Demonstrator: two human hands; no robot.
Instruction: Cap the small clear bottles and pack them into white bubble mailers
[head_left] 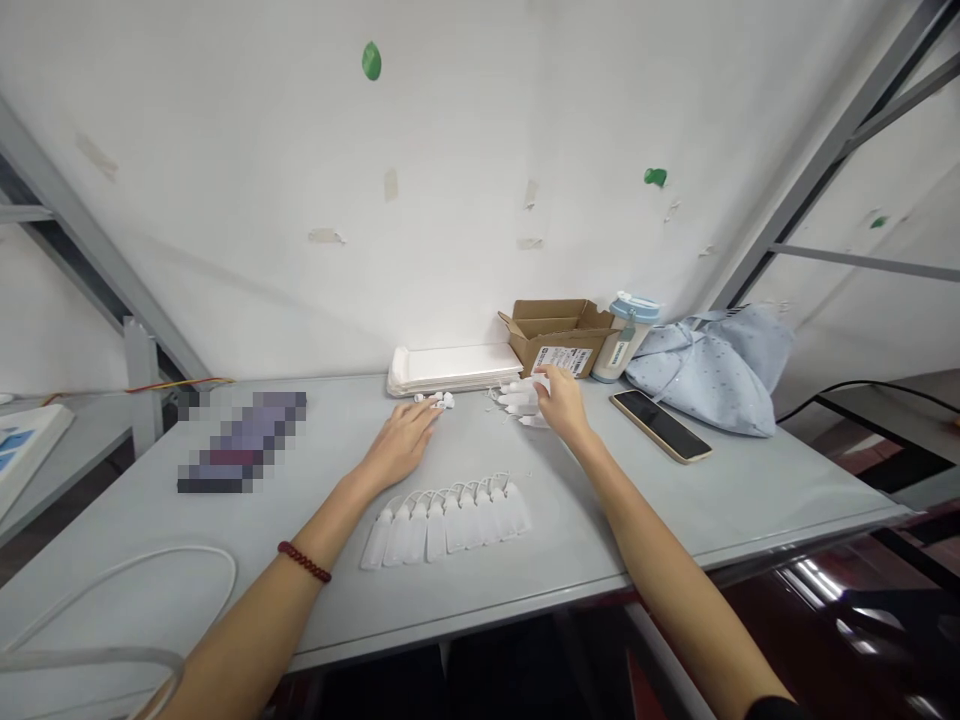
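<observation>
My left hand (pixel 401 440) rests palm down on the table, fingers stretched out. Its fingertips are at a few small white cap-like pieces (pixel 448 401). My right hand (pixel 564 402) is curled at a loose group of translucent white tags (pixel 517 398) with thin cords, and thumb and forefinger pinch the end of one. Part of that group is hidden behind the hand. Nearer to me, several similar tags (pixel 450 525) lie side by side in a slanting row, their white cords looped at the top.
Behind my hands stand a stack of white trays (pixel 457 368), an open cardboard box (pixel 559 345) and a blue-lidded cup (pixel 626 335). At right lie a phone (pixel 660 425) and a light blue bag (pixel 705 370). A white cable (pixel 217 550) loops at left, near a blurred-out item (pixel 247 440).
</observation>
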